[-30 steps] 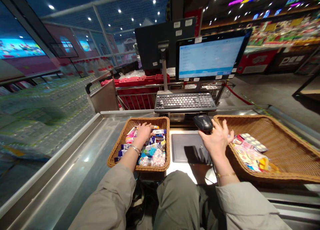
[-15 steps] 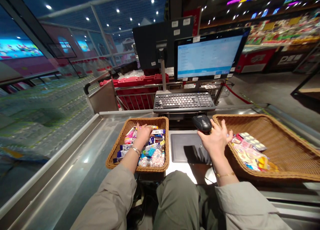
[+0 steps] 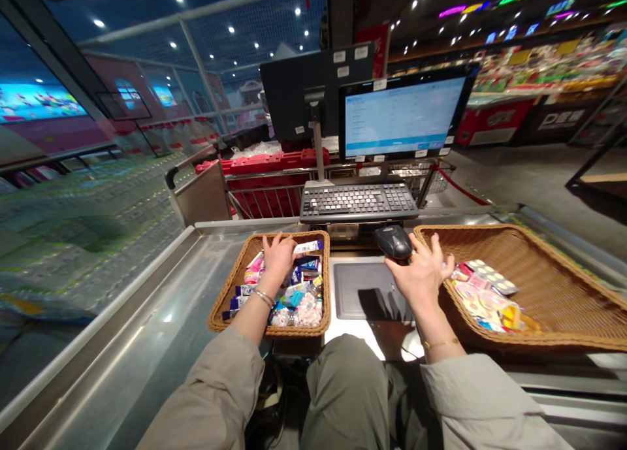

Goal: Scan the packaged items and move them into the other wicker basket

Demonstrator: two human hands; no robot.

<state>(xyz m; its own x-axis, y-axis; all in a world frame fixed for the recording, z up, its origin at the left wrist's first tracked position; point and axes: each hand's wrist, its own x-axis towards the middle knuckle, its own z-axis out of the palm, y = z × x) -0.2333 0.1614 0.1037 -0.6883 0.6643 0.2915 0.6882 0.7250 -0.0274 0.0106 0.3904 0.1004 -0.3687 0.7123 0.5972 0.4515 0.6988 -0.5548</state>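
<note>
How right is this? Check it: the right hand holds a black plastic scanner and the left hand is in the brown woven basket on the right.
One slip: the head view shows the left hand in the brown woven basket on the left. The right hand does hold the black plastic scanner.

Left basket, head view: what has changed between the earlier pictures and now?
The left hand and the white-and-blue pack beside it have shifted toward the far rim of the left basket; whether the pack is gripped is unclear. The right hand still holds the black scanner.
</note>
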